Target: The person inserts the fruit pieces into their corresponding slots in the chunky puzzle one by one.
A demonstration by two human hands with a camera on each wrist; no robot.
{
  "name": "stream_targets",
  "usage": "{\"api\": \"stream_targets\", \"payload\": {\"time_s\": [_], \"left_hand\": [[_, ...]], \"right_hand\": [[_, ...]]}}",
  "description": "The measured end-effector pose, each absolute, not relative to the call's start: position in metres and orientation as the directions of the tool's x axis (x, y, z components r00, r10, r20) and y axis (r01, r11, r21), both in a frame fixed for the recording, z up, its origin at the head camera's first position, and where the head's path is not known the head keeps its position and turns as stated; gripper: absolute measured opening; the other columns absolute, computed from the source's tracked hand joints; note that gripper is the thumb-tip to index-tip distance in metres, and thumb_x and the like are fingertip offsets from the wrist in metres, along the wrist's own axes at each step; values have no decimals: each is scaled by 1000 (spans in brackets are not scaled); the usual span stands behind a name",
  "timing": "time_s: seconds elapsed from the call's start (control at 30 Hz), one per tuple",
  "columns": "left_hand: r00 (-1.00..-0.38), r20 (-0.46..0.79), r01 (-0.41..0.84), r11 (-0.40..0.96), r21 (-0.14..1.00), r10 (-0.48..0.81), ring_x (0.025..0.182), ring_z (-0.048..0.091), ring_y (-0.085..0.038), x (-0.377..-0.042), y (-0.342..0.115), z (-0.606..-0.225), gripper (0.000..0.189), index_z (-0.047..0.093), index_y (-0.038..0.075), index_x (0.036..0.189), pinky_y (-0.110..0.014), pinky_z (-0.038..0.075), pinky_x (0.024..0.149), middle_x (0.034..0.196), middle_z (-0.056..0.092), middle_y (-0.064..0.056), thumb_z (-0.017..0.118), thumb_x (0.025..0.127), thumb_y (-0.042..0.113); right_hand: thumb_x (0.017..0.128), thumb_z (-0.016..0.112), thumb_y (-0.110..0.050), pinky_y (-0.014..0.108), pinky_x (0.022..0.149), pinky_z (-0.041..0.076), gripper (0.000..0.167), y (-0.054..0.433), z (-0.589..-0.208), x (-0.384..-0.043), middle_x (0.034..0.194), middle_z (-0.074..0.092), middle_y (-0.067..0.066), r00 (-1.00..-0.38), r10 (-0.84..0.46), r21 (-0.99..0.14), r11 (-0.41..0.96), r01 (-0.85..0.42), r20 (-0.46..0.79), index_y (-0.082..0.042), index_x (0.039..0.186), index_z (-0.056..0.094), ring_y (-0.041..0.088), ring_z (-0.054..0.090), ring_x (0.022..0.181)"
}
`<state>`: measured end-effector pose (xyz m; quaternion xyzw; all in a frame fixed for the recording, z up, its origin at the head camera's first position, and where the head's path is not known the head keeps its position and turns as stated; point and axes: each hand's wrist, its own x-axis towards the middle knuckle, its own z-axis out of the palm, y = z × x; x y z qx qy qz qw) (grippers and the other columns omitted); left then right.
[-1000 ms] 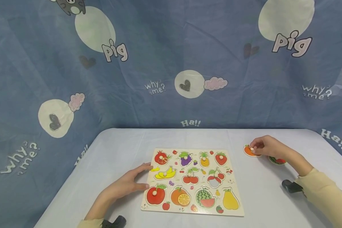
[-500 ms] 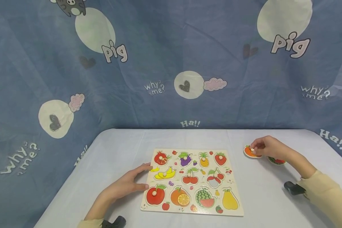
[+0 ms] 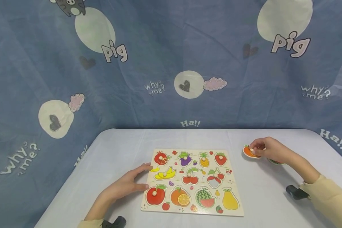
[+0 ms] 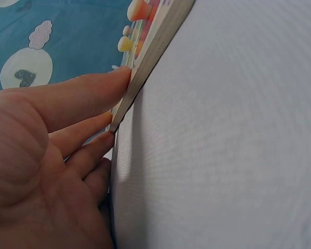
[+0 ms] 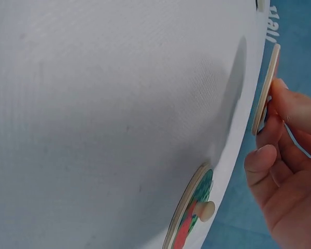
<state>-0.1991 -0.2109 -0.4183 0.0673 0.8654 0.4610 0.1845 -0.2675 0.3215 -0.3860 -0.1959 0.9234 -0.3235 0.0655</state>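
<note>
With thumb and fingertips, my right hand (image 3: 270,149) pinches the knob of an orange puzzle piece (image 3: 247,152) at the right of the table. In the right wrist view this piece (image 5: 266,91) is raised off the cloth, and a shadow falls beside it. A watermelon puzzle piece (image 5: 189,215) with a pale knob lies below that hand, mostly covered by it in the head view. My left hand (image 3: 123,185) lies against the left edge of the wooden fruit puzzle board (image 3: 171,163), thumb and fingertips touching the rim, fingers extended.
Knobbed pieces such as the apple (image 3: 156,197), bananas (image 3: 166,174) and grapes (image 3: 185,160) sit in the board. The orange slot (image 3: 176,196), watermelon slot (image 3: 202,196) and pear slot (image 3: 230,201) show printed pictures without knobs. A patterned blue curtain (image 3: 159,114) hangs behind the table.
My right hand has lifted the orange piece slightly and shifted a little, now covering more of the watermelon piece. The left hand and the board have stayed put.
</note>
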Motion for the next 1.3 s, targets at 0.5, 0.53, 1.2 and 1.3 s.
{"api": "stream_targets", "payload": {"time_s": [0.5,0.53,1.2,1.3], "left_hand": [[-923,-267,-61,580,812,277,145,21,-38,-201,-210,-419,69,54,19,140,-66,22,110,155,36,-10,81,77,15],[-924,-266,-60,582,811,275,145,22,-38,-201,-209,-419,69,54,19,140,-66,22,109,155,36,-10,81,77,14],[-922,-260,-54,571,819,286,145,21,-38,-200,-212,-419,67,55,19,139,-66,21,110,155,36,-9,80,77,15],[-922,-261,-55,571,819,286,146,21,-37,-201,-211,-420,67,55,20,140,-66,20,110,155,36,-9,80,78,15]], "right_hand": [[90,68,-5,25,63,49,14,316,-386,-260,83,63,0,-916,-401,-641,699,-317,16,-1,103,69,13,55,76],[90,68,-5,25,63,49,14,315,-385,-259,83,64,0,-917,-399,-645,696,-314,16,-1,103,69,13,56,76],[91,69,-8,25,63,51,12,290,-371,-243,84,65,-1,-913,-406,-678,662,-320,35,-5,102,69,14,58,77],[90,69,-8,26,64,52,12,286,-371,-240,84,65,-1,-915,-401,-681,662,-314,32,-6,102,69,15,60,77]]}}
